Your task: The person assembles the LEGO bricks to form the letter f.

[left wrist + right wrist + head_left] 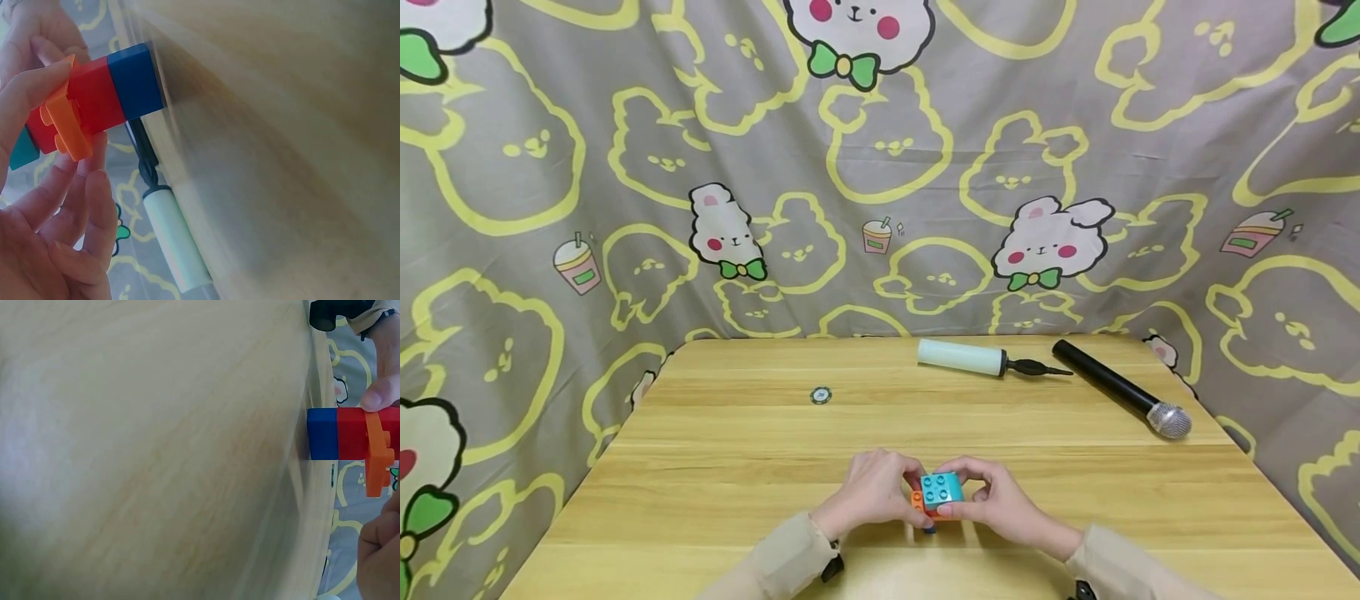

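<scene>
A small stack of toy building blocks stands upright on the table in front of me. Topmost is a teal block [942,490] with round studs. Below it, red blocks [97,94] sit above and below an orange plate [74,128] that juts out sideways, and a blue block [322,434] forms the base. My left hand [880,487] holds the stack from the left, its thumb in front at the orange plate and fingers behind. From the right, my right hand [996,500] grips the teal block between thumb and fingers. Fingers partly hide the lower blocks in the head view.
At the back of the wooden table [737,467] lie a pale hand pump [962,357] with a black nozzle and, right of it, a black microphone [1120,387]. A round chip [821,395] lies left of centre. Patterned cloth [887,167] hangs behind.
</scene>
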The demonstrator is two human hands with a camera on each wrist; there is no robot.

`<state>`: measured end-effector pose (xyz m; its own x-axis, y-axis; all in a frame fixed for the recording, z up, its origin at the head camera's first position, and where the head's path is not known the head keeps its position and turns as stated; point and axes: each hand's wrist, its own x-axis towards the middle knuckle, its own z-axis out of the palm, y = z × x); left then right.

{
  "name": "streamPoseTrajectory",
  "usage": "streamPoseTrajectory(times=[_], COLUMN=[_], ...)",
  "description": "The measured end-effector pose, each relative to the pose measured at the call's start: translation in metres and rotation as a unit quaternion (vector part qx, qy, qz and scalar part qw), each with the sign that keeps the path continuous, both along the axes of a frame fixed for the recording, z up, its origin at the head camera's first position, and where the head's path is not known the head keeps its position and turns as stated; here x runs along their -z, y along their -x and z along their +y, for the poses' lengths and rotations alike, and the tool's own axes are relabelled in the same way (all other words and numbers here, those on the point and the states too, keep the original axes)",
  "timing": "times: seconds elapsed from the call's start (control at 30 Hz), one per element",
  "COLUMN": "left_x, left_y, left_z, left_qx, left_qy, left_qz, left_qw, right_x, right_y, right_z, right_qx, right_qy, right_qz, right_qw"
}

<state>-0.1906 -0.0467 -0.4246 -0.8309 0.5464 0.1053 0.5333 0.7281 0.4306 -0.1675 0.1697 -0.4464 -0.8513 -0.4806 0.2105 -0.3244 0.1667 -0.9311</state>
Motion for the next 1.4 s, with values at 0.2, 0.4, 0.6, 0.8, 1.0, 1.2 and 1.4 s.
streamPoseTrajectory(times=[0.2,0.4,0.6,0.8,1.0,1.2,1.4], left_x=[0.001,-0.001,-0.002,-0.003,-0.002,-0.001,-0.001], left_y=[-0.002,-0.003,-0.003,-0.004,-0.003,-0.002,-0.002], left_z=[-0.002,-0.009,-0.011,-0.012,-0.011,-0.012,-0.012], left_qx=[0.001,-0.002,-0.003,-0.006,-0.007,-0.006,-0.006], left_qy=[0.001,-0.010,-0.008,-0.013,-0.014,-0.014,-0.014], left_qz=[0.003,-0.005,-0.005,-0.010,-0.015,-0.017,-0.016], left_qw=[1.0000,0.9999,0.9999,0.9998,0.9998,0.9997,0.9997], right_x=[0.002,-0.001,-0.001,-0.002,0.002,0.005,0.004], right_y=[-0.001,-0.003,-0.003,-0.003,-0.002,-0.002,-0.001], right_z=[-0.001,-0.003,-0.002,-0.003,-0.002,-0.001,-0.002], right_qx=[0.009,0.010,0.019,0.030,0.029,0.041,0.041], right_qy=[0.007,0.017,0.011,0.002,0.014,-0.002,-0.007], right_qz=[-0.007,-0.006,-0.012,-0.034,-0.030,-0.037,-0.038], right_qw=[0.9999,0.9998,0.9997,0.9990,0.9991,0.9985,0.9984])
